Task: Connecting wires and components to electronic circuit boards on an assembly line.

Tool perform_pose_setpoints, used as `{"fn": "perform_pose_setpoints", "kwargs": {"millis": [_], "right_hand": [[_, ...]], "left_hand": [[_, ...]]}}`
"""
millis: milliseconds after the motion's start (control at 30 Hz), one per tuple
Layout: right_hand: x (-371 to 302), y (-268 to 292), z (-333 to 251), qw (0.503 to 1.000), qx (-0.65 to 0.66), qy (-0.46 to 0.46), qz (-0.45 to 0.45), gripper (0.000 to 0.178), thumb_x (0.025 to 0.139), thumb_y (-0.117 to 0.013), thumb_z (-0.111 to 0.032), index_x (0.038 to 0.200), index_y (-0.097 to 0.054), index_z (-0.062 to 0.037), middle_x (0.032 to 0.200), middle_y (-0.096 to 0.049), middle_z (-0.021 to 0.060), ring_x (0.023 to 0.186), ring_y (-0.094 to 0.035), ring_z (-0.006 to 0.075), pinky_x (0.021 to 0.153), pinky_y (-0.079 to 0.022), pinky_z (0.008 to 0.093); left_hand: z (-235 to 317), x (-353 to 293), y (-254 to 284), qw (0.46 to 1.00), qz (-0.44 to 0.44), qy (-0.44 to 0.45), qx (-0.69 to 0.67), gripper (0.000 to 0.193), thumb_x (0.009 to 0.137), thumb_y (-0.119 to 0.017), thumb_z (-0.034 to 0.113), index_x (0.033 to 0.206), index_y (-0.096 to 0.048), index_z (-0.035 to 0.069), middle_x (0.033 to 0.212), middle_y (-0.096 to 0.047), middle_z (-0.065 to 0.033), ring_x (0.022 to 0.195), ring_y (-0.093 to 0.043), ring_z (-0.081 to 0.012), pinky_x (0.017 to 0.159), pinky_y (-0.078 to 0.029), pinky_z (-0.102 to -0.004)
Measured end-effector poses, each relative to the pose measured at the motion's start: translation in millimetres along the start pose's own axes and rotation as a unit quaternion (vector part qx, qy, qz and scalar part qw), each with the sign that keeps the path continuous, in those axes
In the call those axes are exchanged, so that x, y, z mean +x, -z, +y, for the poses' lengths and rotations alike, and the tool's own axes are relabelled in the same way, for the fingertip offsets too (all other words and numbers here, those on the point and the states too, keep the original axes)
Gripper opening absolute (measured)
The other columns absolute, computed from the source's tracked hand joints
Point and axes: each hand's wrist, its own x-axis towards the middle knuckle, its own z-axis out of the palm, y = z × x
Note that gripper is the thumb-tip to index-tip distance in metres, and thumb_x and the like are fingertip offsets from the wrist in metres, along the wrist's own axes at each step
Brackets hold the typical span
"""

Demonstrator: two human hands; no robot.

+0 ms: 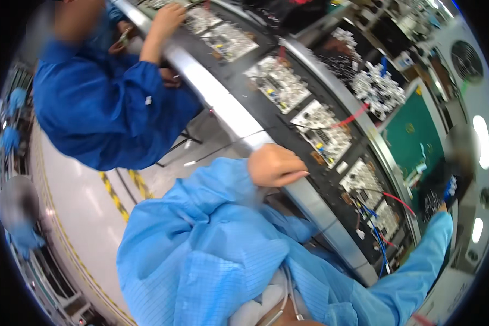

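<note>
My left hand [277, 165] is closed over the metal front rail of the line, its fingers curled under. What it holds, if anything, is hidden. Just beyond it, a thin black wire [231, 142] with a white tip hangs over the rail and runs to a red sleeve [353, 117] across a metal block [321, 133] crowded with small parts. My right arm stretches far to the right. Only a little of my right hand [443, 207] shows, at a dark bin of small black parts [432, 202], near a blue piece [451, 187]; its fingers cannot be made out.
Similar metal blocks [277, 84] line the black conveyor [244, 100]. Blue and red wires [379, 239] lie over the nearest blocks. Behind stand a pile of silvery parts [377, 89] and a green mat [413, 133]. A co-worker in dark blue [103, 108] works at the left.
</note>
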Motion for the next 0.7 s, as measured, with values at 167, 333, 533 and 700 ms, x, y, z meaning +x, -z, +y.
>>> {"fn": "perform_pose_setpoints", "kwargs": {"millis": [167,333,533,700], "right_hand": [[-18,2,7,0.998,0.024,0.017,0.063,0.026,0.077,-0.058,-0.018,0.097,-0.071,-0.0083,0.101,-0.065,0.0099,0.109,-0.054,0.0287,0.105,-0.033,0.0411],[32,25,9,0.992,0.032,0.003,0.123,0.026,0.076,-0.059,-0.017,0.097,-0.071,-0.008,0.102,-0.064,0.01,0.109,-0.053,0.0291,0.104,-0.034,0.0409],[27,28,-3,0.993,0.025,-0.035,0.113,0.025,0.075,-0.059,-0.015,0.097,-0.07,-0.0076,0.103,-0.063,0.0101,0.108,-0.053,0.0296,0.103,-0.034,0.0406],[-6,67,-9,0.995,0.004,-0.076,0.066,0.025,0.074,-0.06,-0.014,0.096,-0.07,-0.0073,0.104,-0.062,0.0101,0.108,-0.053,0.03,0.102,-0.035,0.0404]], "left_hand": [[-1,17,-12,1.0,-0.012,0.007,-0.01,0.007,0.083,-0.066,0.017,0.079,-0.066,0.01,0.064,-0.059,-0.0047,0.059,-0.059,-0.0224,0.049,-0.045,-0.0346],[4,9,-12,0.999,-0.016,0.006,0.035,0.01,0.084,-0.065,0.018,0.077,-0.064,0.011,0.063,-0.056,-0.0043,0.057,-0.058,-0.0222,0.049,-0.044,-0.0347],[1,7,-19,0.999,-0.011,0.006,0.033,0.014,0.085,-0.064,0.019,0.074,-0.062,0.011,0.06,-0.053,-0.0029,0.056,-0.056,-0.0219,0.049,-0.045,-0.0346],[-10,-1,-16,1.0,0.002,-0.007,0.01,0.013,0.085,-0.064,0.019,0.075,-0.062,0.011,0.061,-0.053,-0.0031,0.056,-0.056,-0.0218,0.049,-0.044,-0.0347]]}}
